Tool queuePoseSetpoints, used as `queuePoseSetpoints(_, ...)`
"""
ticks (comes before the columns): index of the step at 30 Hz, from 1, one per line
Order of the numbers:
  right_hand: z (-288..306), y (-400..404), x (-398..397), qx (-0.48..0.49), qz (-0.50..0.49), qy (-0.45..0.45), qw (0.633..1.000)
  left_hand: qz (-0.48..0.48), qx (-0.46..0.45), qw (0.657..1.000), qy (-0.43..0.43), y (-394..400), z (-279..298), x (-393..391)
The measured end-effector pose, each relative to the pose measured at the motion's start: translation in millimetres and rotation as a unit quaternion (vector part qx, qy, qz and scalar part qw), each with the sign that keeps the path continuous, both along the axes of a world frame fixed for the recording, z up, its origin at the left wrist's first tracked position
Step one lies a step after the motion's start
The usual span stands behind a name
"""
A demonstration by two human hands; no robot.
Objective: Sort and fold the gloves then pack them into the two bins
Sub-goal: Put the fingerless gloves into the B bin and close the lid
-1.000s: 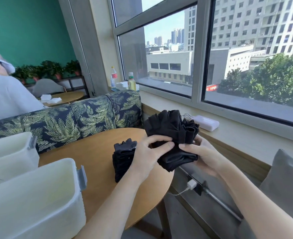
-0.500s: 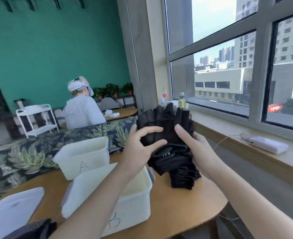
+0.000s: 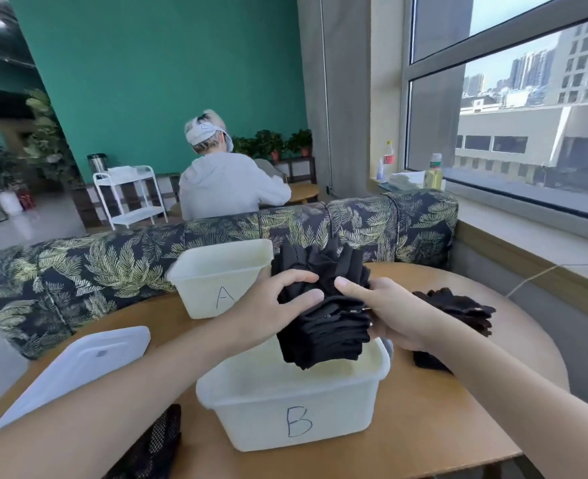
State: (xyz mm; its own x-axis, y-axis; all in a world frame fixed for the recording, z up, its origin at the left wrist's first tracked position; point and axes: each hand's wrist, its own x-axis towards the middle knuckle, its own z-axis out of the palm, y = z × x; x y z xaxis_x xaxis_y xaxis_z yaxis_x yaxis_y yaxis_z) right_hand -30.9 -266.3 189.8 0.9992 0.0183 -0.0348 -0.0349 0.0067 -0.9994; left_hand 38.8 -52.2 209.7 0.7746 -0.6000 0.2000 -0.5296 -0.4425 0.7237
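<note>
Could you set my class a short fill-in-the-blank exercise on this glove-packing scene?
1. Both hands hold the folded stack of black fabric gloves above the white plastic bin marked ____.
2. The white plastic bin marked A stands ____ away from the person than the other.
3. The flat white plastic lid lies on the round wooden ____.

Missing words: B; farther; table

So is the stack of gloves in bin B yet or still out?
Out. Both hands, left and right, hold the glove stack above bin B, its lower end at the rim.
</note>
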Motion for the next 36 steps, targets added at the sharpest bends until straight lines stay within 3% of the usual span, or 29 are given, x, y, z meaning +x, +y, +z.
queuePoseSetpoints(7, -16, -17, 25, -0.116, 0.065, 0.092, 0.987, -0.062, 0.024, 0.989, 0.135, 2, -40, 27)
queuePoseSetpoints(16, -4, -20, 40, -0.241, 0.102, 0.166, 0.951, -0.105, 0.035, 0.946, 0.306, -10, -55, 43)
queuePoseSetpoints(22, -15, -14, 48, -0.471, 0.067, 0.191, 0.858, -0.099, 0.034, 0.915, 0.391, -19, -78, 46)
queuePoseSetpoints(28, -27, -14, 68, -0.545, 0.074, 0.183, 0.815, -0.115, 0.089, 0.920, 0.365, -33, -91, 67)
queuePoseSetpoints(33, -45, -19, 104, -0.547, 0.069, 0.183, 0.814, -0.112, 0.126, 0.925, 0.341, -39, -87, 108)
queuePoseSetpoints(36, -44, -25, 126, -0.539, 0.087, 0.181, 0.818, -0.104, 0.112, 0.914, 0.377, -40, -86, 130)
